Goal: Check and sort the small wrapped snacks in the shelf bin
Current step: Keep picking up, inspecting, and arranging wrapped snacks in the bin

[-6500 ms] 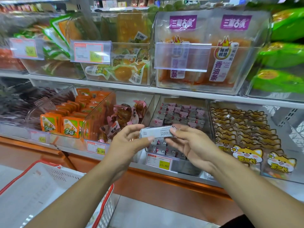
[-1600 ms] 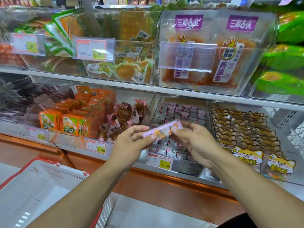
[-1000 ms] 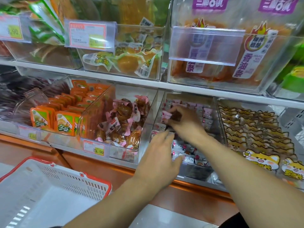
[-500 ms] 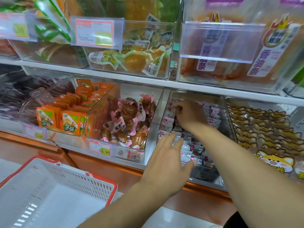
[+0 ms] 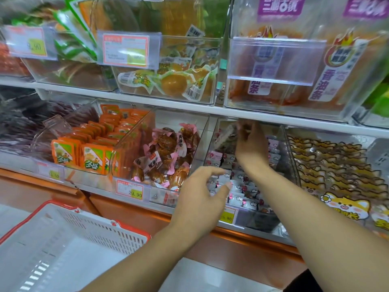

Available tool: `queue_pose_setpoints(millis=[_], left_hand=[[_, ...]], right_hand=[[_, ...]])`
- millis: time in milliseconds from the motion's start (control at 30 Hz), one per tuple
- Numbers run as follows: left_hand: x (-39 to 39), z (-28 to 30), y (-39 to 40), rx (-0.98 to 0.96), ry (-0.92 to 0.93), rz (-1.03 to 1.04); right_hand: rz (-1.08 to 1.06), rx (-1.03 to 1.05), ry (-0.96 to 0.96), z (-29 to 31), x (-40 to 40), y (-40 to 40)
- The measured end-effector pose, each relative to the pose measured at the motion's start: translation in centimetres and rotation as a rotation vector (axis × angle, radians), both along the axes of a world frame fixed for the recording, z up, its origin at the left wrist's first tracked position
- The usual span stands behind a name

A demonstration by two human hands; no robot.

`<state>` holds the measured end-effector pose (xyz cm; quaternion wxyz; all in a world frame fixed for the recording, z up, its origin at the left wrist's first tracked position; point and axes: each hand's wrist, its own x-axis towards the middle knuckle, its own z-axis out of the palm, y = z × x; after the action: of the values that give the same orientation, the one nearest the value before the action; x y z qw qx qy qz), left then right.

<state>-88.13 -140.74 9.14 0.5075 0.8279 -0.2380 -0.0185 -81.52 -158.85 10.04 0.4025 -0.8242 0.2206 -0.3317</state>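
Nearest, below and left of the left hand (image 5: 202,190), sits a white shopping basket (image 5: 69,239) with a red rim. The left hand hovers at the front of the clear shelf bin (image 5: 291,152), fingers loosely curled, holding nothing. Under and beyond it, the bin holds rows of small wrapped snacks (image 5: 242,192) in pink and white. Deeper in, the right hand (image 5: 250,144) pinches one blurred snack packet (image 5: 226,135) near the bin's back. Left of both hands, a neighbouring bin (image 5: 134,152) holds brown pink-wrapped pieces (image 5: 168,152).
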Motion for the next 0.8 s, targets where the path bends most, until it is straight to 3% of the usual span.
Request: queue_pose_setpoints(millis=[100, 233, 300, 367, 600, 800], left_hand=[[0.5, 0.7, 0.6, -0.198, 0.182, 0.086], [1.0, 1.6, 1.9, -0.325, 0.358, 0.114], [1.0, 1.8, 2.4, -0.389, 0.451, 0.092], [1.0, 1.9, 2.6, -0.478, 0.515, 0.07], [1.1, 1.4, 3.4, -0.57, 0.55, 0.03], [0.8, 1.4, 3.7, -0.538, 0.517, -0.022]], right_hand=[[-0.068, 0.219, -0.126, 0.3, -2.5, 0.1], [0.108, 0.913, -0.273, 1.8, -6.3, 1.5], [0.211, 1.182, -0.244, 2.2, -8.4, 2.4], [0.281, 1.317, -0.168, 2.1, -10.2, 3.3], [0.498, 1.32, 0.056, 2.0, -12.4, 2.8], [0.634, 1.151, 0.283, 2.0, -12.4, 2.3]])
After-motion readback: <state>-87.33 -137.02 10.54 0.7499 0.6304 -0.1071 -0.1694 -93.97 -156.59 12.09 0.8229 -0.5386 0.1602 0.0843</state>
